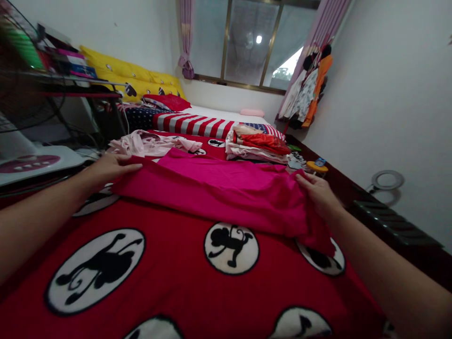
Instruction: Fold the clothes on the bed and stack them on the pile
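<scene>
A bright pink garment (pixel 219 186) lies spread across a red blanket with black monkey circles (pixel 169 282) on the bed. My left hand (pixel 109 168) is closed on the garment's left edge, thumb on top of the cloth. My right hand (pixel 316 190) pinches the garment's right edge, where the cloth bunches and hangs down. Both arms reach in from the bottom corners.
A pale pink garment (pixel 141 143) lies crumpled behind the pink one. A stack of folded clothes (pixel 256 143) sits at mid bed. Yellow pillows (pixel 130 77) and a red pillow (pixel 169 101) are at the head. A fan base (pixel 31 165) stands left. Clothes hang (pixel 307 89) by the window.
</scene>
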The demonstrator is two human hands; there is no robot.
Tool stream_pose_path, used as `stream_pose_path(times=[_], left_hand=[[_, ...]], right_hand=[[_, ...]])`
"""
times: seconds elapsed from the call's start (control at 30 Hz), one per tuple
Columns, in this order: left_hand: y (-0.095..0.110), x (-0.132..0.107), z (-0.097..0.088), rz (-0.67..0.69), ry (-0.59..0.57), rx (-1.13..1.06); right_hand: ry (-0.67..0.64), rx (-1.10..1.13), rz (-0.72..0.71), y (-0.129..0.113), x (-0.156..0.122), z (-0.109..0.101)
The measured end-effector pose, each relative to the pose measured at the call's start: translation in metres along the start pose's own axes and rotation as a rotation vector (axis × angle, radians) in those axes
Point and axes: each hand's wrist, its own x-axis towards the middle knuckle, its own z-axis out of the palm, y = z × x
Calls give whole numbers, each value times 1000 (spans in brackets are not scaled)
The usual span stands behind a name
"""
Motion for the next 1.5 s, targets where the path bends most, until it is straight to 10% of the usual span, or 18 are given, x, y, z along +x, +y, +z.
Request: stream_pose_path(times=[0.17, 0.37, 0.6, 0.8, 1.03, 1.27, 1.5], left_hand=[[-14, 22, 35, 22, 6, 535], [-27, 21, 46, -25, 61, 697], [1, 8, 53, 377, 239, 750], [65, 12, 93, 444, -299, 263], [99, 4, 137, 480, -699, 133], [92, -1, 144, 515, -357, 0], [97, -25, 153, 790, -130, 165]], right_hand=[[144, -447, -92, 55, 23, 10], [56, -452, -37, 55, 19, 3], [11, -502, -97, 58, 19, 4], [199, -695, -492, 39, 7, 10], [-308, -692, -308, 31, -12, 41], [-40, -473, -385, 29, -4, 47], [-274, -418, -299, 41, -1, 45]])
